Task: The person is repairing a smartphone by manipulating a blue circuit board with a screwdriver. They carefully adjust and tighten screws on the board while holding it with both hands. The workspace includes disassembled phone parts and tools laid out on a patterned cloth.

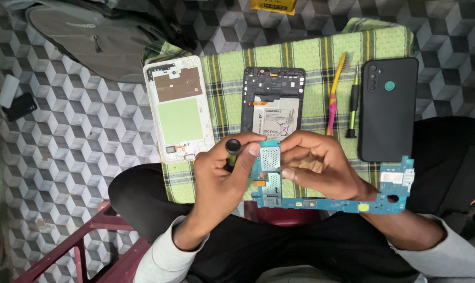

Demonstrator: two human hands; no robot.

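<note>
Checked cloth (300, 57) — circuit board (271, 162) (between hands (279, 167))

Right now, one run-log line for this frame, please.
left hand: holds screwdriver | right hand: holds blue circuit board | open tablet on checked cloth

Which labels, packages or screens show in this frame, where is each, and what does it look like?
Battery label: white rectangle with dark print, inside the open black device frame on the checked cloth.
Yellow package: top edge of view, yellow with dark print, mostly cut off.
No lit screen shows.
</note>
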